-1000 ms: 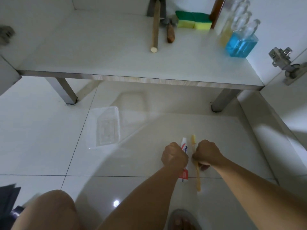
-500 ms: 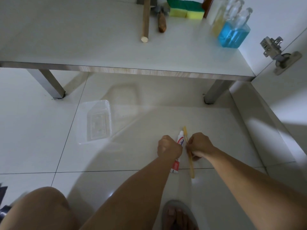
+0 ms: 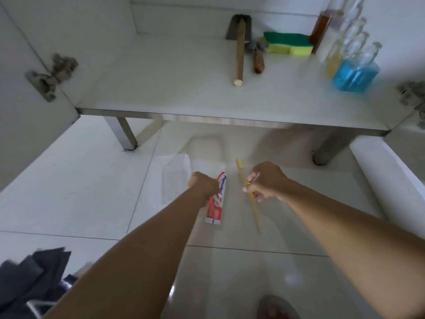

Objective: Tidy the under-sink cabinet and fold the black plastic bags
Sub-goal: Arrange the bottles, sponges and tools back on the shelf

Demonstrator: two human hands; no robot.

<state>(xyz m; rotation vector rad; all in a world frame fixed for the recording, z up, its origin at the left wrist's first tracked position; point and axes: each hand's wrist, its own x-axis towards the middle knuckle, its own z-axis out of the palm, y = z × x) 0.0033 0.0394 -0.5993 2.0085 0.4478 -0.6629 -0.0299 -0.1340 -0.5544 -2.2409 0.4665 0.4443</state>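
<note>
Black plastic bags (image 3: 34,272) unfolded on floor, lower left; my left hand (image 3: 202,186) grips toothpaste tube (image 3: 217,199), right hand (image 3: 264,180) toothbrush (image 3: 249,194); cabinet shelf (image 3: 184,88) part-stocked, folding left

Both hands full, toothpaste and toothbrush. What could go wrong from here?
1. The right hand holds the thin yellow toothbrush mid-handle with a loose-looking grip; it may slip.
2. The clear plastic tray lies by the left hand holding the red-and-white toothpaste tube; easily knocked.
3. The blue-liquid bottle stands near the shelf's front right corner; a reach could tip it.
</note>
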